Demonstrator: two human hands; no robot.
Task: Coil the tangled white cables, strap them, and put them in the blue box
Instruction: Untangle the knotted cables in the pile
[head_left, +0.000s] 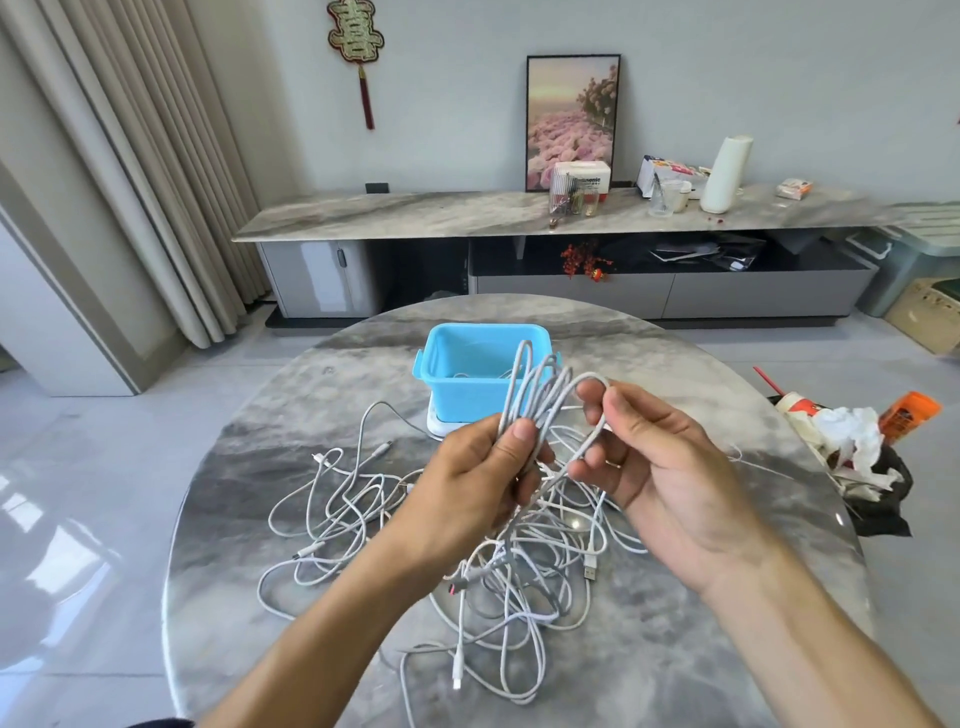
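Note:
My left hand (475, 475) pinches a bundle of white cable loops (535, 387) that stand upright above it, in front of the blue box (457, 384). My right hand (644, 457) holds one further loop of the same cable (592, 415), curled around its thumb and fingers, right beside the bundle. Below both hands a tangle of white cables (483, 551) spreads over the round marble table (260, 597), with several plugs showing. The blue box stands open at the table's far side on a white lid; some cable lies inside it.
At the table's right edge lies a black bag with crumpled paper and an orange bottle (862, 447). Behind the table runs a long marble sideboard (415, 213) with a picture, boxes and a white jug. Curtains hang at the left.

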